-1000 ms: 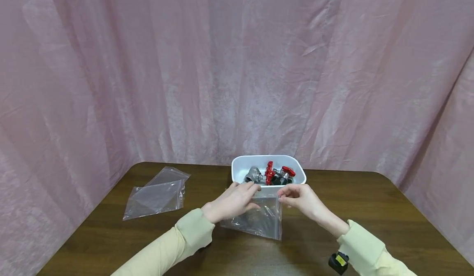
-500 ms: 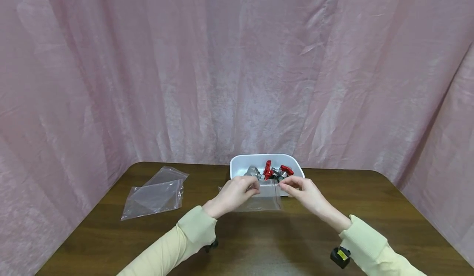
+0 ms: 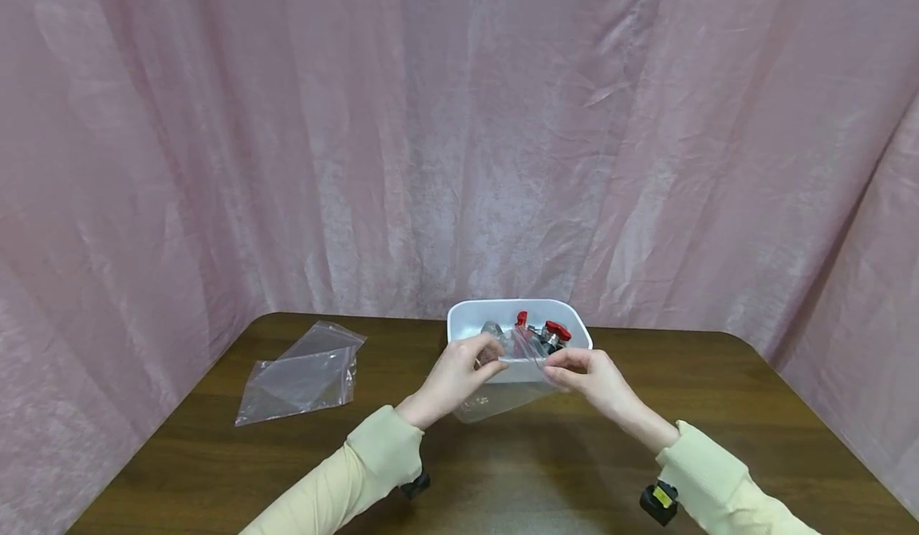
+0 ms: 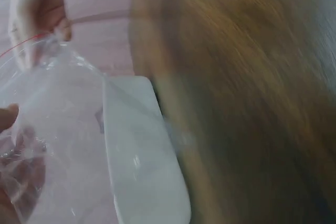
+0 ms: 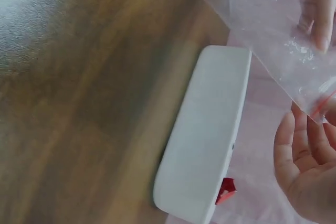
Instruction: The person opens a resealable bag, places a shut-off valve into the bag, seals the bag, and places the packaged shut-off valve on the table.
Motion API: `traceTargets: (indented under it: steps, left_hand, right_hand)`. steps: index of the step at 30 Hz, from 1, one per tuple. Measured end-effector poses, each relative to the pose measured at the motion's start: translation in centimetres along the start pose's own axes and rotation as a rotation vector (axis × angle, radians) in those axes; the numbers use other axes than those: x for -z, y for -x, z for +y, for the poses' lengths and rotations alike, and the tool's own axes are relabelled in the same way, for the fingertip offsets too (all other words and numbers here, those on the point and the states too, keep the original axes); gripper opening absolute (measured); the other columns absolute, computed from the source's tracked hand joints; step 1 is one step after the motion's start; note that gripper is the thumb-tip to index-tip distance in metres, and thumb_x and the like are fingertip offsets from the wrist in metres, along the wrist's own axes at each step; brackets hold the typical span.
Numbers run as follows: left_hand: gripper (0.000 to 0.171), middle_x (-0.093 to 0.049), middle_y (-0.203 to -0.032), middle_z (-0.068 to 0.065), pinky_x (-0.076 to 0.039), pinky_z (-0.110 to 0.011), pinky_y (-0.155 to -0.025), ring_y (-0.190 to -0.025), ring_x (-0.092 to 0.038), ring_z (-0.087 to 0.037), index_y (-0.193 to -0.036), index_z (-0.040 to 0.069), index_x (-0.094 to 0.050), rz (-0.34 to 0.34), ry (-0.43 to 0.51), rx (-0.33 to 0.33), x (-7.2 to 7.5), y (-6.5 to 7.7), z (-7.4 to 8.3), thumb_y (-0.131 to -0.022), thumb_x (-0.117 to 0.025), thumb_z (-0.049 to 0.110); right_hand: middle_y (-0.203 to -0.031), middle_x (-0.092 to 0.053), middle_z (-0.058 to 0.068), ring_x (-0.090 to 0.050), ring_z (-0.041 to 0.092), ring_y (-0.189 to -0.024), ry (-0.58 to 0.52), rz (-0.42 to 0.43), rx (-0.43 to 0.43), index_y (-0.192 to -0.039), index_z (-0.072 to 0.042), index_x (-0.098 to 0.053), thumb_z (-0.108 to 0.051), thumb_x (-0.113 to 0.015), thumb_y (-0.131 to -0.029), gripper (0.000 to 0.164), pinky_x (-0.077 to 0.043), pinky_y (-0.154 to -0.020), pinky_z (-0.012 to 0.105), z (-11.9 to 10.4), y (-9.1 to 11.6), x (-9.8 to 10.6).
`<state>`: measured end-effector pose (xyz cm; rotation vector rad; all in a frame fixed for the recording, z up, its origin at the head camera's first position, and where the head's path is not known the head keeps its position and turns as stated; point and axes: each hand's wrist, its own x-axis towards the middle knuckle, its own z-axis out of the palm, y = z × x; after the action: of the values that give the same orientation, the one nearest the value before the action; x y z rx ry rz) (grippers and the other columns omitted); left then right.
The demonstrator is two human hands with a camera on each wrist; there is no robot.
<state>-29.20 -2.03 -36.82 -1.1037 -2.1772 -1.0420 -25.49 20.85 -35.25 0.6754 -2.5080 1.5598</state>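
A clear zip bag [image 3: 502, 403] hangs tilted between the two hands, its lower end slanting down to the left and overlapping the white tub behind. My left hand [image 3: 455, 371] holds the bag's film on the left, thumb on the near side. Through the film, its fingers [image 4: 26, 174] show in the left wrist view. With thumb and index finger my right hand [image 3: 592, 371] pinches the bag's corner at the red zip strip [image 5: 320, 107]; its other fingers are loosely bent. Nothing shows inside the bag.
The white tub [image 3: 520, 371] stands at the table's back, holding a red-handled valve [image 3: 556, 332] and grey metal fittings [image 3: 495, 332], partly hidden by the bag. Two flat clear zip bags [image 3: 301, 379] overlap on the left of the brown table [image 3: 646, 439]. A pink curtain [image 3: 459, 136] hangs behind.
The bag has risen from low over the table and now tilts in front of the tub. My left hand's spread fingers have curled onto it; my right hand has kept its pinch.
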Motion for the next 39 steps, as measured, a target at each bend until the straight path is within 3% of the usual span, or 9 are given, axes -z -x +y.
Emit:
traceTargets:
  steps: [5, 10, 13, 17, 22, 29, 32, 36, 39]
  left_hand:
    - [0.045, -0.055, -0.094, -0.005, -0.043, -0.025, -0.067, -0.079, -0.053, -0.015, -0.104, 0.003, -0.052, 0.087, -0.325, -0.214, 0.8, -0.8, 0.7, -0.074, -0.076, 0.024]
    - [0.044, -0.053, -0.104, -0.008, -0.041, -0.031, -0.079, -0.093, -0.05, -0.022, -0.106, 0.003, -0.055, 0.162, -0.605, -0.487, 1.7, -2.4, 2.2, -0.074, -0.075, 0.025]
    - [0.045, -0.053, -0.108, -0.009, -0.04, -0.034, -0.082, -0.098, -0.049, -0.025, -0.108, 0.004, -0.057, 0.187, -0.698, -0.599, 2.0, -2.9, 2.9, -0.073, -0.075, 0.026]
    - [0.033, -0.054, -0.108, -0.007, -0.04, -0.034, -0.083, -0.1, -0.049, -0.024, -0.104, 0.007, -0.061, 0.15, -0.704, -0.659, 2.2, -3.0, 3.0, -0.076, -0.071, 0.021]
    - [0.011, -0.059, -0.098, 0.0, -0.041, -0.034, -0.08, -0.096, -0.051, -0.02, -0.09, 0.011, -0.066, 0.052, -0.694, -0.722, 2.4, -2.8, 2.7, -0.082, -0.06, 0.018]
    - [0.026, -0.059, -0.089, 0.003, -0.041, -0.033, -0.075, -0.089, -0.052, -0.014, -0.084, 0.012, -0.064, 0.032, -0.812, -0.829, 3.3, -2.5, 4.5, -0.092, -0.042, 0.001]
    - [0.032, -0.057, -0.084, 0.005, -0.04, -0.033, -0.075, -0.082, -0.051, -0.012, -0.081, 0.011, -0.06, 0.015, -0.807, -0.856, 3.1, -2.4, 4.5, -0.093, -0.035, -0.004]
    - [0.021, -0.056, -0.08, 0.006, -0.04, -0.034, -0.078, -0.076, -0.051, -0.01, -0.078, 0.013, -0.061, -0.033, -0.73, -0.818, 2.4, -2.1, 3.2, -0.09, -0.047, 0.002]
    - [0.006, -0.057, -0.076, 0.007, -0.039, -0.036, -0.079, -0.073, -0.051, -0.009, -0.077, 0.015, -0.064, -0.067, -0.636, -0.779, 1.9, -1.7, 2.8, -0.082, -0.064, 0.012]
  right_hand:
    - [-0.067, -0.055, 0.003, -0.048, 0.012, -0.058, 0.049, 0.034, -0.017, -0.089, 0.001, -0.066, -0.011, -0.067, -0.083, 0.014, -0.045, -0.051, 0.026, -0.9, -0.2, 0.7]
    - [-0.069, -0.059, 0.003, -0.05, 0.012, -0.058, 0.1, 0.032, 0.0, -0.089, 0.001, -0.067, -0.011, -0.067, -0.082, 0.013, -0.046, -0.05, 0.026, -1.5, -0.3, 1.1]
    - [-0.069, -0.059, 0.002, -0.051, 0.011, -0.058, 0.139, 0.026, 0.018, -0.087, 0.0, -0.067, -0.011, -0.068, -0.081, 0.012, -0.046, -0.05, 0.027, -1.8, -0.5, 1.1]
    - [-0.071, -0.061, 0.001, -0.053, 0.012, -0.061, 0.172, 0.022, 0.029, -0.085, -0.001, -0.068, -0.011, -0.068, -0.081, 0.011, -0.047, -0.052, 0.027, -2.2, -0.6, 1.1]
    - [-0.07, -0.061, -0.002, -0.052, 0.011, -0.062, 0.235, 0.025, 0.025, -0.085, -0.003, -0.068, -0.014, -0.067, -0.082, 0.011, -0.045, -0.053, 0.025, -2.8, -0.7, 1.3]
    - [-0.066, -0.057, -0.004, -0.047, 0.01, -0.06, 0.291, 0.016, 0.064, -0.081, -0.005, -0.068, -0.017, -0.067, -0.083, 0.012, -0.04, -0.051, 0.023, -3.3, -1.0, 1.5]
    - [-0.065, -0.056, -0.005, -0.046, 0.01, -0.059, 0.305, 0.01, 0.078, -0.079, -0.006, -0.068, -0.017, -0.067, -0.083, 0.011, -0.038, -0.049, 0.023, -3.5, -1.1, 1.3]
    - [-0.062, -0.055, -0.006, -0.045, 0.009, -0.057, 0.37, 0.025, 0.092, -0.075, -0.008, -0.067, -0.015, -0.067, -0.083, 0.01, -0.037, -0.048, 0.024, -3.8, -1.4, 0.9]
    - [-0.059, -0.054, -0.007, -0.046, 0.008, -0.053, 0.473, 0.107, 0.077, -0.073, -0.009, -0.068, -0.012, -0.067, -0.082, 0.009, -0.037, -0.046, 0.025, -4.1, -1.7, 0.4]
